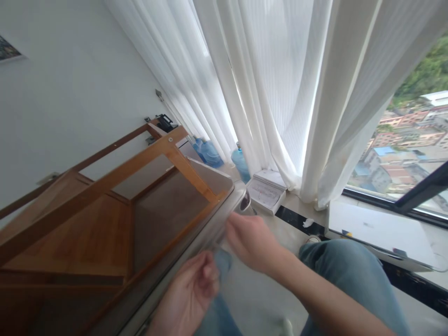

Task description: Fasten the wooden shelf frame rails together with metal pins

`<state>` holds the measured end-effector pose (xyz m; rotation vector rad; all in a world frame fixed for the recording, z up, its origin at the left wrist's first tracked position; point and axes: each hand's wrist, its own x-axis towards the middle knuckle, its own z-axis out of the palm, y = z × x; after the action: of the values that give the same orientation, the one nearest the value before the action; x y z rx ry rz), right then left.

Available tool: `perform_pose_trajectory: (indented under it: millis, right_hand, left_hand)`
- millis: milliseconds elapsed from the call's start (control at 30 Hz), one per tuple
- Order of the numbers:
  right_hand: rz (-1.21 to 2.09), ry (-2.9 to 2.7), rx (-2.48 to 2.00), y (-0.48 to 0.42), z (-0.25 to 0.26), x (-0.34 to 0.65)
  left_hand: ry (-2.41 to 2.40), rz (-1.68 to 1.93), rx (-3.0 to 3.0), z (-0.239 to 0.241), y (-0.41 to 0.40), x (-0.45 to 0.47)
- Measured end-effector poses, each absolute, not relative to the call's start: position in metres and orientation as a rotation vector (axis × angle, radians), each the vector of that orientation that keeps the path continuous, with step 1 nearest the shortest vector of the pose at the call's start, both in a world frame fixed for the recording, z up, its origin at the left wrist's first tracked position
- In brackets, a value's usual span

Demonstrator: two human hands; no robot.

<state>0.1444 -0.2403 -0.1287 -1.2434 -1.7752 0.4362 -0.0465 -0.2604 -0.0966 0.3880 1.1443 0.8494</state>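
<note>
My right hand (250, 240) is closed, its fingertips pinched together beside the pale edge (224, 219) of a flat piece next to the wooden frame. Lower and to the left, my left hand (196, 289) has its fingers curled inward, also closed. Between the hands there is a faint, blurred, thin shape, too smeared to name. Whatever the fingers pinch is hidden. The wooden frame (136, 172), with brown panels, fills the left side, close to my left hand.
Water jugs (240, 163) stand by the white curtains (273, 84). On the floor are an open white box (266, 193), a small bin (247, 205) and a crumpled tissue (308, 223). A white flat-topped case (378, 228) lies below the window, right of my knee (350, 275).
</note>
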Motion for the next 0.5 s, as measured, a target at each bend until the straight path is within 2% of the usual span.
perform_pose_trajectory:
  millis: [167,333,433,500]
  right_hand:
    - [0.549,-1.653,-1.274,-0.212,-0.141,0.164]
    - [0.626,-1.73,-1.303,-0.195,-0.16,0.158]
    - [0.633,-1.752,-1.287,-0.183,-0.163,0.153]
    - [0.64,-1.755,-1.281,-0.175,-0.165,0.153]
  left_hand:
    - [1.211,0.986,0.575,-0.059,-0.229,-0.06]
    - [1.39,1.076,1.434,-0.057,-0.177,-0.08]
    - [1.627,0.806,2.016,-0.062,-0.149,-0.073]
    - [1.685,0.589,2.206,-0.065,-0.137,-0.057]
